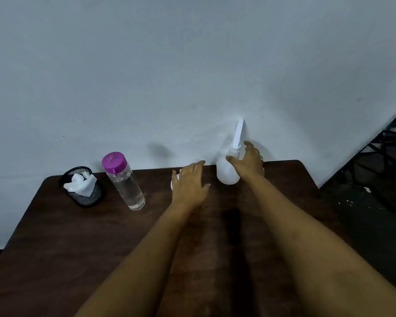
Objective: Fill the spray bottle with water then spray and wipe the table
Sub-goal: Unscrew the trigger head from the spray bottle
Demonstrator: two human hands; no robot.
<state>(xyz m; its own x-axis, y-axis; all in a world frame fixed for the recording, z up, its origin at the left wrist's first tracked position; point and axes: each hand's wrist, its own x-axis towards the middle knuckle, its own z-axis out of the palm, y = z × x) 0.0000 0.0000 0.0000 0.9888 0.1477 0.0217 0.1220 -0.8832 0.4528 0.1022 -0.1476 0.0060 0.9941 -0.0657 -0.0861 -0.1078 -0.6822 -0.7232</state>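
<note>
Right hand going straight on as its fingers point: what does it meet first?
The spray bottle: the right hand is open right beside its neck, nothing between them. Whether it already touches is unclear.

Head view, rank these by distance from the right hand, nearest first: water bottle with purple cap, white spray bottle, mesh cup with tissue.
1. White spray bottle: right beside the right hand, thumb at its body.
2. Water bottle: left of centre, beyond the left hand.
3. Mesh cup: farthest left, just past the water bottle.
</note>
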